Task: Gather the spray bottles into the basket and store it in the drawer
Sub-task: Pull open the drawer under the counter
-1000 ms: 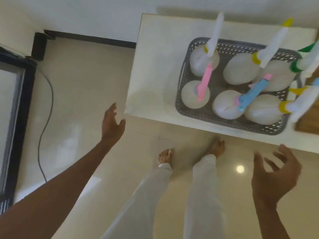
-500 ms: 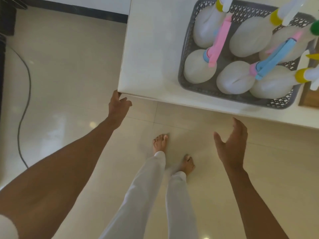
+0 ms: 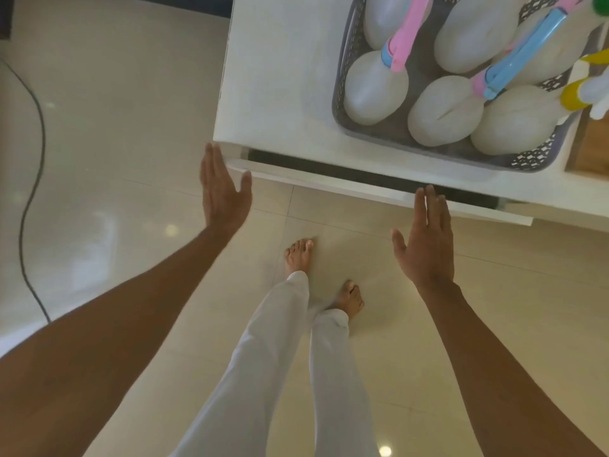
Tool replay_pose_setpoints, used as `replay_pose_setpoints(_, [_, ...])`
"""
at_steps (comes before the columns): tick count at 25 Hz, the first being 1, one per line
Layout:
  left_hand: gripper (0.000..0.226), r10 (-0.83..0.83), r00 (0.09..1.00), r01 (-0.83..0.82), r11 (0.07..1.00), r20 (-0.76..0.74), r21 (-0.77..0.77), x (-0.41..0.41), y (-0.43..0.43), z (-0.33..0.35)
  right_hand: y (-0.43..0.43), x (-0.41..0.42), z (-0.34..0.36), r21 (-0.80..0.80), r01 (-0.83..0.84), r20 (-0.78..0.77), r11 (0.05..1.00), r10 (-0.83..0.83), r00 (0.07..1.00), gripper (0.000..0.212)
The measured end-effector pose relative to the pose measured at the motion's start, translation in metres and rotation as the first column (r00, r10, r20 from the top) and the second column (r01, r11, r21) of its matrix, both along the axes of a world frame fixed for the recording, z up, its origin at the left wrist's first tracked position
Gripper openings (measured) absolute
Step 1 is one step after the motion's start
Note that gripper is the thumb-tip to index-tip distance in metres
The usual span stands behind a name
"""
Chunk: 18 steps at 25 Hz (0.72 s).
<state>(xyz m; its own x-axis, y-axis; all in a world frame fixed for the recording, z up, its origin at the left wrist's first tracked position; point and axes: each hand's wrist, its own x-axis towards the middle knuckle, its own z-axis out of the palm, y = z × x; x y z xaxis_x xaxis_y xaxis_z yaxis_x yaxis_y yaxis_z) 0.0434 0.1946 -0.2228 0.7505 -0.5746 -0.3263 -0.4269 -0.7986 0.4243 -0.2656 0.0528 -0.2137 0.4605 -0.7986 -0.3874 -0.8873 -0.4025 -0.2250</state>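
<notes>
Left hand (image 3: 221,189) and right hand (image 3: 425,239) flat, fingers spread, empty, by slightly open drawer (image 3: 329,183); spray bottles (image 3: 375,89) in grey basket (image 3: 339,103) above.

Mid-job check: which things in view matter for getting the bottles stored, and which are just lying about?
Job:
grey basket
spray bottles inside it
drawer, slightly open
left hand, right hand, both empty

Lying about:
black cable on the floor
wooden board beside the basket
</notes>
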Motion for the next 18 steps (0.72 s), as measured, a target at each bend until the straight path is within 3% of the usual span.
replay_pose_setpoints(2, [0.071,-0.273,0.947,0.279,0.960,0.172,-0.010,-0.032,-0.001,0.006,0.002,-0.004,-0.004,0.017,-0.045,-0.074,0.999,0.046,0.996,0.083])
replay_pose_setpoints(6, [0.078,-0.703,0.711,0.687,0.702,0.024,0.189,-0.085,-0.014,-0.002,0.012,-0.012,-0.009,0.037,-0.086,-0.153,0.996,0.090,0.984,0.087])
replay_pose_setpoints(8, [0.081,-0.741,0.671,0.725,0.645,-0.034,0.242,-0.102,-0.014,-0.008,0.019,-0.014,-0.010,0.045,-0.088,-0.167,0.995,0.095,0.981,0.089])
replay_pose_setpoints(18, [0.084,-0.752,0.651,0.733,0.586,-0.103,0.345,-0.125,0.022,-0.002,0.058,-0.036,-0.003,0.110,-0.104,-0.178,0.988,0.122,0.976,0.094])
